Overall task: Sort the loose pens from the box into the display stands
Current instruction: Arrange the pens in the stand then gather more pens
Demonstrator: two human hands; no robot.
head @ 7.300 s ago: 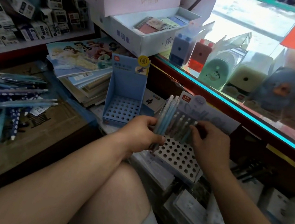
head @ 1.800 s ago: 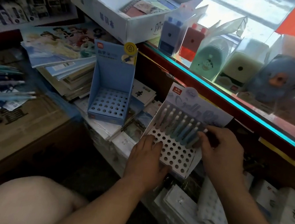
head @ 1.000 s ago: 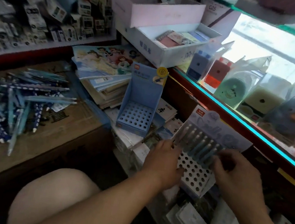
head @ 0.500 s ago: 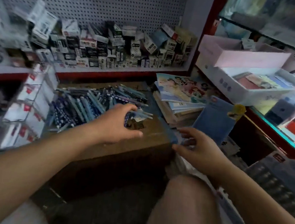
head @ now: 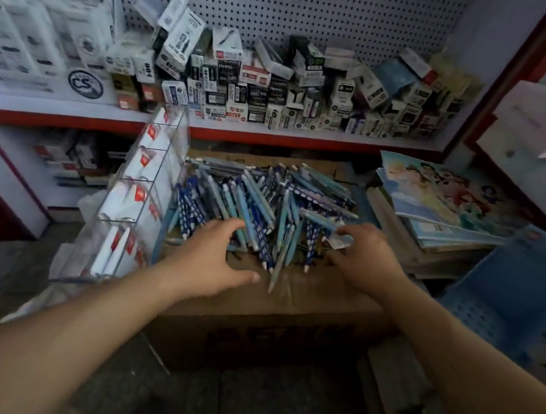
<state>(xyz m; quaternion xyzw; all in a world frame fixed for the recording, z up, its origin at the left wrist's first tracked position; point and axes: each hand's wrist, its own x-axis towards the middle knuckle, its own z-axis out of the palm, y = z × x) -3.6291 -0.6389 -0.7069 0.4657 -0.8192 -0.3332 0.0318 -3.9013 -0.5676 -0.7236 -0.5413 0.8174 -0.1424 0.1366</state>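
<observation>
A heap of loose pens (head: 258,201), light blue and dark blue with white dots, lies on top of a brown cardboard box (head: 271,320). My left hand (head: 213,258) hovers over the near left side of the heap, fingers spread and loosely bent, holding nothing. My right hand (head: 365,256) reaches into the right side of the heap, fingertips touching a light blue pen and a small white label. A blue display stand (head: 508,297) with a grid of holes sits at the right edge, partly cut off.
A clear acrylic rack (head: 135,196) of white packets leans at the box's left. A stack of picture books (head: 443,210) lies to the right. The shelf (head: 239,130) behind holds many small boxes under a pegboard wall (head: 289,6).
The view swung left from the white display stand to the pen heap. Both hands left that stand and now reach over the pens on the box.
</observation>
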